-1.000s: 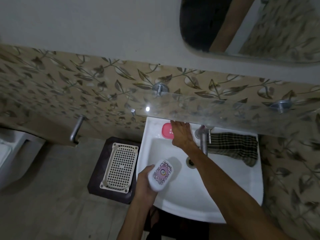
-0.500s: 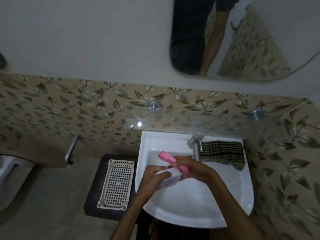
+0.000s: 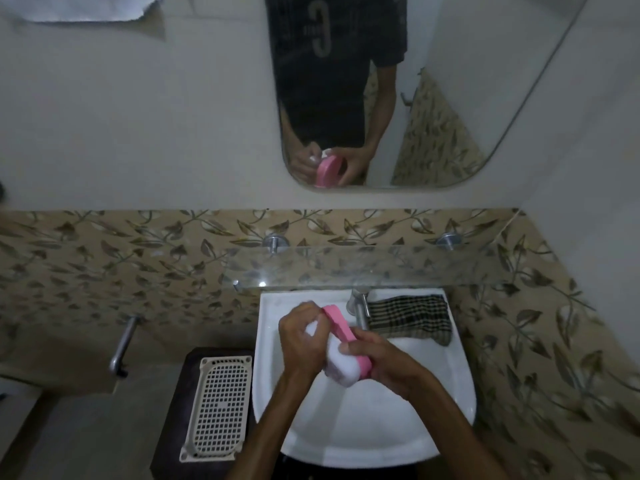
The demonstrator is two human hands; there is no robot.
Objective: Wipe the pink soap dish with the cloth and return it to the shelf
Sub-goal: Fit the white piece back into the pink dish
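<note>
Pink soap dish point(image 3: 341, 323), half hidden, gripped by both hands, left point(image 3: 301, 336) and right point(image 3: 375, 363).

Dim, soft overall light, wide-angle bending at the edges, small glare spot on the glass shelf point(image 3: 346, 271).

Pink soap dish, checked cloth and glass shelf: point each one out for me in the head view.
pink soap dish point(image 3: 341, 322): head view, on its upper pink side, between the two hands.
checked cloth point(image 3: 410, 317): head view, middle of the fabric on the basin's back rim.
glass shelf point(image 3: 398, 268): head view, bare glass above the tap.
</note>
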